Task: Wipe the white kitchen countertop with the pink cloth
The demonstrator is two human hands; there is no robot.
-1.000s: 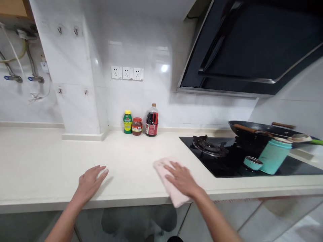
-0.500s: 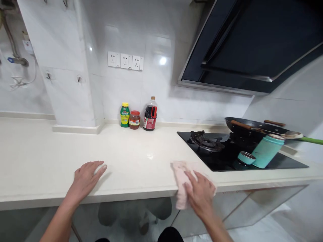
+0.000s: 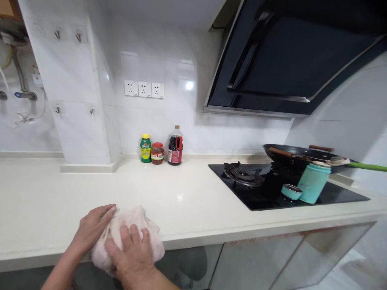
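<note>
My right hand presses down on a pale pink cloth at the counter's front edge, its fingers curled into the bunched fabric. Part of the cloth hangs over that edge. Right beside it, against the cloth's left side, is my left hand, thumb and fingers drawn together. What lies within the left hand, if anything, is hidden. Both hands are over the cream countertop.
A green bottle, a red-lidded jar and a dark sauce bottle stand by the wall. To the right, a black hob carries a wok, a turquoise flask and its cup. A range hood hangs above.
My right hand has slid the cloth left along the counter edge, from near the hob to my left hand. The pale bit earlier visible in my left hand no longer shows.
</note>
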